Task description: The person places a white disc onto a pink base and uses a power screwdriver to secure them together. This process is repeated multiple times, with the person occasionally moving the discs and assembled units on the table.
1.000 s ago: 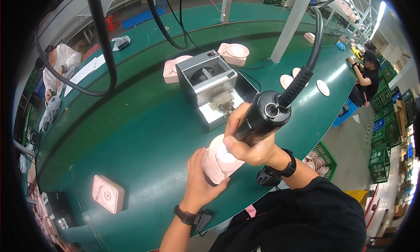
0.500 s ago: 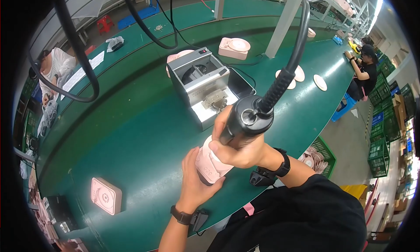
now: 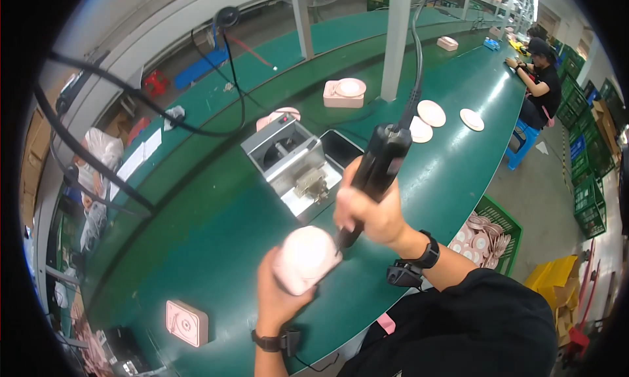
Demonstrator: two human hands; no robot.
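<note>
Lower centre: left hand (image 3: pixel 283 295) grips pale pink unit (image 3: pixel 304 262) | centre: right hand (image 3: pixel 380 213), fingers wrapped round black driver (image 3: pixel 379 164), now off the unit's top, beside its right edge | driving there likely paused

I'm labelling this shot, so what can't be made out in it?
All in the head view:
Held pink unit: top detail lost to glare and blur.
Left hand: some fingers hidden by that unit.
Black handheld tool: blurred tip; whether it touches the unit is unclear.
Rear pink unit: partly hidden by the grey machine.
Left forearm: cut off by the lower edge.
</note>
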